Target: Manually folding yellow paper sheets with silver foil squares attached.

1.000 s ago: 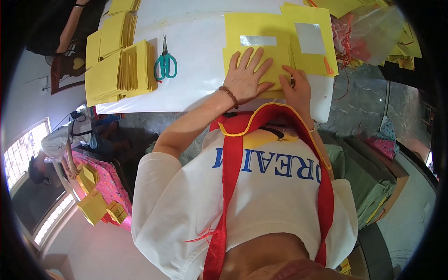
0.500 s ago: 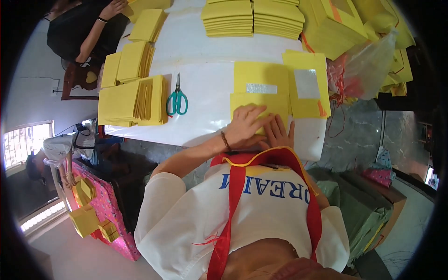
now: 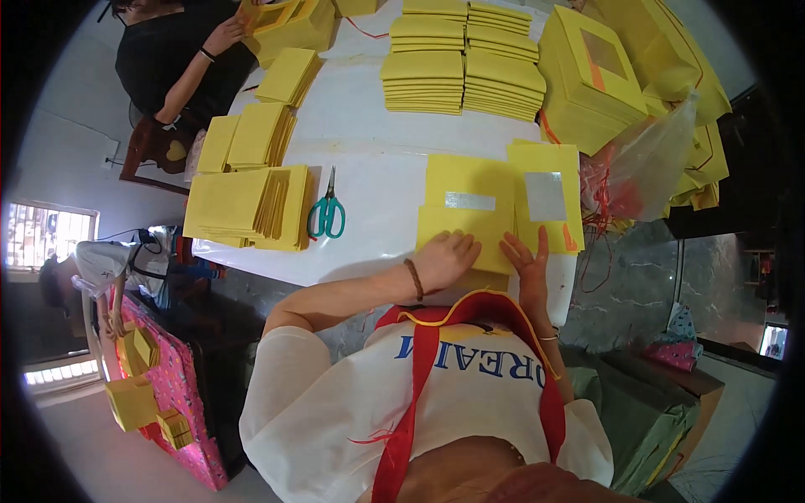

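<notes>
On the table in front of me lies a yellow paper sheet [image 3: 461,225], its near part folded over, with a silvery strip [image 3: 470,200] showing beyond the fold. My left hand [image 3: 449,258] rests on its near part with fingers curled together against the paper. At the right edge of the fold is my right hand [image 3: 530,270], fingers spread and thumb apart, holding nothing. Beside it on the right lies another yellow sheet [image 3: 521,161] with a pale rectangular window [image 3: 545,196] and an orange mark. What lies beneath my left palm is hidden.
Teal-handled scissors [image 3: 327,216] lie left of the sheet, beside stacks of folded yellow paper [image 3: 222,201]. More stacks [image 3: 423,80] stand farther back. A clear plastic bag [image 3: 646,163] hangs at the right edge. A co-worker's hand [image 3: 225,35] touches a yellow box at far left.
My hands have moved apart: the right has shifted rightward to the sheet's edge, and the left fingers have curled in. The whole tabletop sits lower in view. The co-worker's hand now touches a box.
</notes>
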Demonstrator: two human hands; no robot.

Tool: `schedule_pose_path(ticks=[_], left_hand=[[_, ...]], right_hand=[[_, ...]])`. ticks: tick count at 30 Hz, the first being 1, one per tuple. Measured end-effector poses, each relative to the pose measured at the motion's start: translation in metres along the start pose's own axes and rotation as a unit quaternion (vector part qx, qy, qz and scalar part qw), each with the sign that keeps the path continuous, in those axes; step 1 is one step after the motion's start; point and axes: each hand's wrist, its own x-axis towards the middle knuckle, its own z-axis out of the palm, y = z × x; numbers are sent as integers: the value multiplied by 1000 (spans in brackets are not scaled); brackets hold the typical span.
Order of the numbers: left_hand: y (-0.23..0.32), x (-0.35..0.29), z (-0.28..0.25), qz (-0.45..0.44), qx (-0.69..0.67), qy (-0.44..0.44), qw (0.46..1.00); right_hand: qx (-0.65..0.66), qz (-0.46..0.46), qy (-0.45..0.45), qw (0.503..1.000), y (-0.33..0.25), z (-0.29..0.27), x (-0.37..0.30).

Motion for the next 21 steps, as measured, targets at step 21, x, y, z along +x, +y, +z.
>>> schedule_pose_path(ticks=[21], left_hand=[[-228,1,22,-105,149,142,973]], right_hand=[[-163,3,165,973,-6,13,-21]])
